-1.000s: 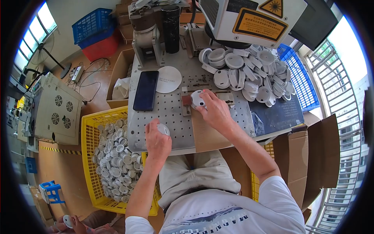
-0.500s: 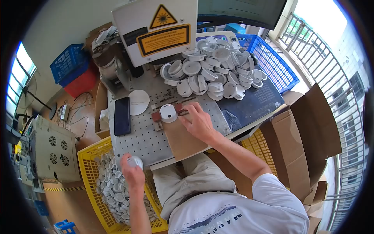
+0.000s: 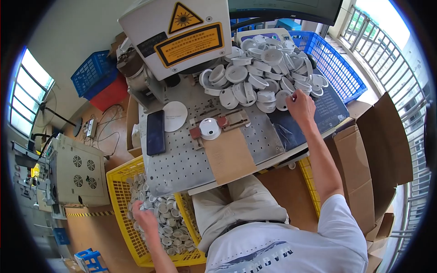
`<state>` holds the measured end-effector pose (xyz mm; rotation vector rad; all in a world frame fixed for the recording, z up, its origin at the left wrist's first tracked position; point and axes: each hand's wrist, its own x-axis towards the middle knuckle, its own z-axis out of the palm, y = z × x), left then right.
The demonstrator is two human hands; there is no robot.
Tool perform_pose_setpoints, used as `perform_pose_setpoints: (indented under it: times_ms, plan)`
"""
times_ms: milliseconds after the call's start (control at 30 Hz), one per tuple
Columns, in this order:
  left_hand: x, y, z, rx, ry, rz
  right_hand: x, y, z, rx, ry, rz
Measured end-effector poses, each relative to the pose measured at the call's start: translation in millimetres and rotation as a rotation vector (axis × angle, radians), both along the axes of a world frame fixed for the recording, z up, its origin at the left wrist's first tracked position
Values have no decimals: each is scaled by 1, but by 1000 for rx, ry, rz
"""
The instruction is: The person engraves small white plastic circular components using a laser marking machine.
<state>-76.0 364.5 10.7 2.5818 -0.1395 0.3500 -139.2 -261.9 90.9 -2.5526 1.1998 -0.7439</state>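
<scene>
My right hand (image 3: 301,109) is at the near edge of a heap of white round plastic lids (image 3: 257,81), its fingertips closed on the rim of one white lid (image 3: 282,100). Low on the left, my left hand (image 3: 146,222) hangs over a yellow basket (image 3: 119,218) of similar lids, fingers apart and no lid visible in it. Another lid (image 3: 210,128), with a small dark slot on top, sits in a fixture with reddish-brown blocks (image 3: 195,133) on the perforated metal plate (image 3: 177,170).
A brown cardboard piece (image 3: 230,157) lies before the fixture. To its left are a phone (image 3: 155,132) and a white disc (image 3: 175,116). Above hangs a machine head (image 3: 150,27) with warning labels. A blue basket (image 3: 339,68) and cardboard boxes (image 3: 353,164) stand on the right.
My right hand has moved from the fixture to the lid heap at the right. My left hand has dropped over the yellow basket and let go of its lid. The view has shifted slightly.
</scene>
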Motion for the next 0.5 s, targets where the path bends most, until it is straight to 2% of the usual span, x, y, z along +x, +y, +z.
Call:
perform_pose_setpoints:
  times_ms: [67, 133, 167, 200, 233, 267, 333, 400, 500]
  plan:
    - [-4, -46, 9, -23, 0, -44, -6, -1, 7, -10, -7, 12]
    - [-6, -75, 7, 270, -222, -137, -11, 7, 18, -38, -5, 22]
    - [-5, -84, 14, 266, -217, -127, -16, 15, 22, -83, -83, 126]
    - [-3, -91, 27, 119, -132, -142, -22, 25, 27, -125, -162, 227]
    - [-1, -98, 36, -25, -45, -159, -23, 47, 37, -32, -135, 234]
    - [2, -106, 39, -20, -41, -158, -22, 59, 29, -27, -132, 235]
    - [9, -125, 46, 13, -86, -293, -20, 74, 5, -395, -321, 529]
    - [18, -146, 46, 13, -113, -371, -28, 92, -14, -499, -297, 732]
    - [31, -181, 51, 31, -184, -505, -50, 116, -20, -525, -206, 864]
